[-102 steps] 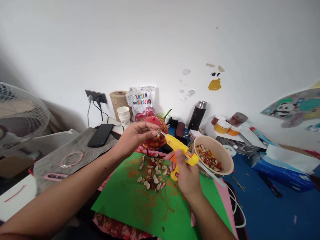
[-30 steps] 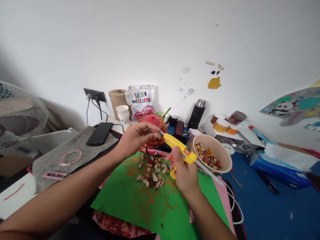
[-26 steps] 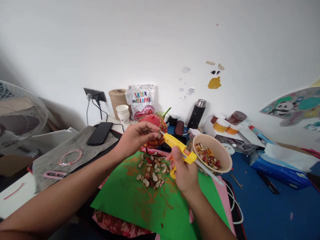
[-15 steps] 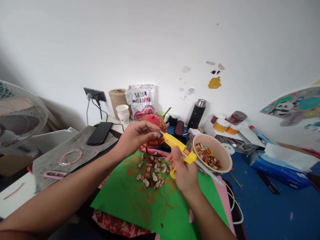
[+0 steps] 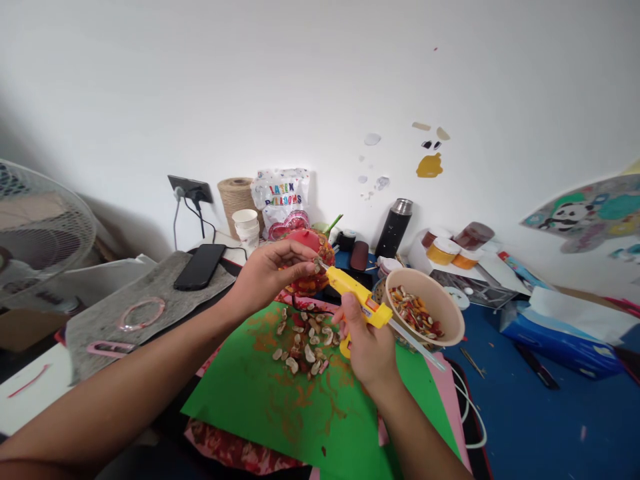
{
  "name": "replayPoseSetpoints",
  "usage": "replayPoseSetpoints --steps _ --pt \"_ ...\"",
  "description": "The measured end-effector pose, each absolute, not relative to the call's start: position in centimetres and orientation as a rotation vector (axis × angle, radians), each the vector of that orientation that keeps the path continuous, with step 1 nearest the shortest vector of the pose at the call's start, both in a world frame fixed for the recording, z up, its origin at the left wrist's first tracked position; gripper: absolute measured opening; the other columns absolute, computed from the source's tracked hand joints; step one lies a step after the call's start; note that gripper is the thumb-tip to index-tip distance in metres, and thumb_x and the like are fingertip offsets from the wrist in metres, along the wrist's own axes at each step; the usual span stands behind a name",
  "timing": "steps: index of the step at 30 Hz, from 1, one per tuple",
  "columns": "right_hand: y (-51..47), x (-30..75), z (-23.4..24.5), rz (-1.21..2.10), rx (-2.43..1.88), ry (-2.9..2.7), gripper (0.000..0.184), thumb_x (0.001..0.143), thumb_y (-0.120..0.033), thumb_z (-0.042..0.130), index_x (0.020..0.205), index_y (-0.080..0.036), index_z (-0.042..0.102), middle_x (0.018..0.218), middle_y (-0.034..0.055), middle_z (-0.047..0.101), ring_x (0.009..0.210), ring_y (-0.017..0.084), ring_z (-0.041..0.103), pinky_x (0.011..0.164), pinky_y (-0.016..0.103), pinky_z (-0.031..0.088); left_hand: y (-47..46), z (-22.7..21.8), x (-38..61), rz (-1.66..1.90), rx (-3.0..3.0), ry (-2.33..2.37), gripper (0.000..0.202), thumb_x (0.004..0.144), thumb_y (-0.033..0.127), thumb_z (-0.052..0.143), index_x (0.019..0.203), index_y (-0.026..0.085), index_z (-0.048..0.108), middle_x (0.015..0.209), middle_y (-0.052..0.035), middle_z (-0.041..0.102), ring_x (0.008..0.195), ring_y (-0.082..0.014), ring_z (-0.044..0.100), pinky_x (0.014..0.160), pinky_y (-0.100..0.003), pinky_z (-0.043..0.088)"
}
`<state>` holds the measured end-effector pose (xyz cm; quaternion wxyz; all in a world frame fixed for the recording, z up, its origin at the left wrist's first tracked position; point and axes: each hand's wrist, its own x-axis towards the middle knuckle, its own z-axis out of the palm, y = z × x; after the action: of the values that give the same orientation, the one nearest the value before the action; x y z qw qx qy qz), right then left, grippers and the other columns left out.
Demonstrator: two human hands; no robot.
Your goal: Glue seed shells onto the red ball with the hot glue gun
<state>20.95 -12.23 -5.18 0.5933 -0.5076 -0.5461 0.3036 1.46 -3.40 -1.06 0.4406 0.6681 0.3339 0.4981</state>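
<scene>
My right hand (image 5: pixel 367 340) grips a yellow hot glue gun (image 5: pixel 357 293), with a clear glue stick (image 5: pixel 417 343) jutting from its back end. The nozzle points up and left at a small peanut shell piece (image 5: pixel 318 263), which is pinched between the thumb and fingers of my left hand (image 5: pixel 280 273). Nozzle and shell are touching or nearly so. Behind my left hand stands a red balloon (image 5: pixel 304 238) partly covered in orange and red pieces, its lower part hidden. Painted and bare peanut shells (image 5: pixel 305 343) lie on a stained green sheet (image 5: pixel 260 400) below my hands.
A beige bowl (image 5: pixel 453 313) of painted shells stands at the right. Behind are a black flask (image 5: pixel 395 227), paint jars (image 5: pixel 443 251), paper cups (image 5: pixel 246 227) and a twine spool (image 5: pixel 235 200). On the left lie a phone (image 5: pixel 200 267) and grey felt (image 5: pixel 165 300); a fan (image 5: pixel 45 220) stands beyond.
Almost nothing differs. My left hand has shifted very slightly left, while the glue gun stays at the shell piece.
</scene>
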Motion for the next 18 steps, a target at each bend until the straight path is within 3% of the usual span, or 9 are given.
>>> replayPoseSetpoints --steps 18 --pt "-12.08 20.98 -5.53 0.704 -1.199 -1.279 0.073 0.097 -0.085 0.057 0.062 -0.022 0.068 0.052 -0.0005 0.055 0.049 0.015 0.052 0.051 0.029 0.045 -3.14 -1.22 1.40 1.286 1.592 0.768 0.032 0.081 0.039 0.097 0.102 0.019 0.084 0.094 -0.0067 0.086 0.085 -0.0191 0.081 0.079 -0.027 0.066"
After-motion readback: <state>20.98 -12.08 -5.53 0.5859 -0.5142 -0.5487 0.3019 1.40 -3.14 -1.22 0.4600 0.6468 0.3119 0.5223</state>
